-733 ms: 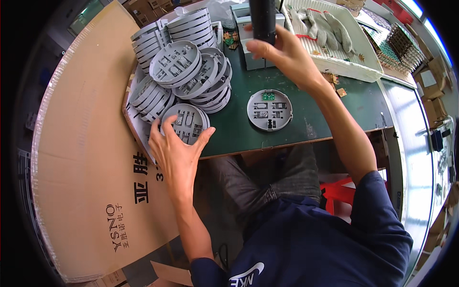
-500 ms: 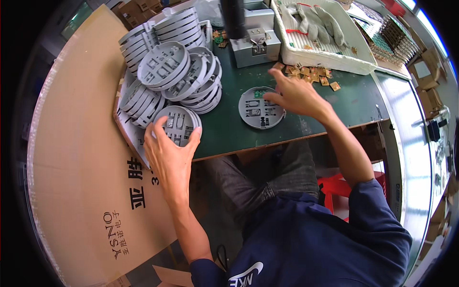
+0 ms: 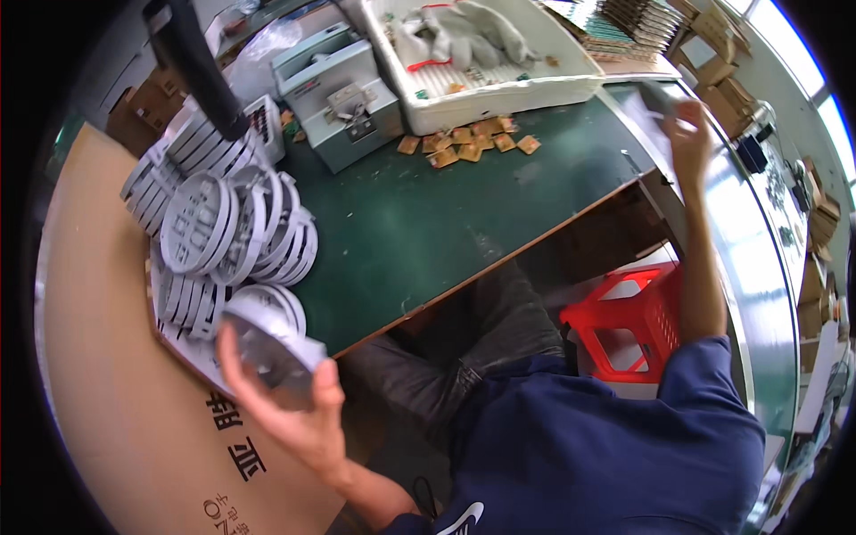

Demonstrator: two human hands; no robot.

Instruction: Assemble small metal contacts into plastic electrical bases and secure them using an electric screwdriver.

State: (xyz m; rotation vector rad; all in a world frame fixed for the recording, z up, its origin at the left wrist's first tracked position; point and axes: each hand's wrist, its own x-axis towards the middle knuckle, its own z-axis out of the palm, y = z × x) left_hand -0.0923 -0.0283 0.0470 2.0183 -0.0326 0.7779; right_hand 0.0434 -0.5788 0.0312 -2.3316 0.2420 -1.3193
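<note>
Green-topped workbench (image 3: 428, 223), grey round plastic parts heaped at its left edge.
Left hand (image 3: 290, 406) grips a round grey plastic disc (image 3: 267, 348) at the bench's near-left corner, fingers clamped on its rim, beside the stacked grey discs (image 3: 227, 236). Right hand (image 3: 682, 134) far right, fingers closed on a blurred grey piece (image 3: 655, 96) by the white foam tray (image 3: 481, 85).

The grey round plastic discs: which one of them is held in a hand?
The disc at the near table edge, gripped tilted in the left hand. The other discs lie stacked in the pile on the green table.
</note>
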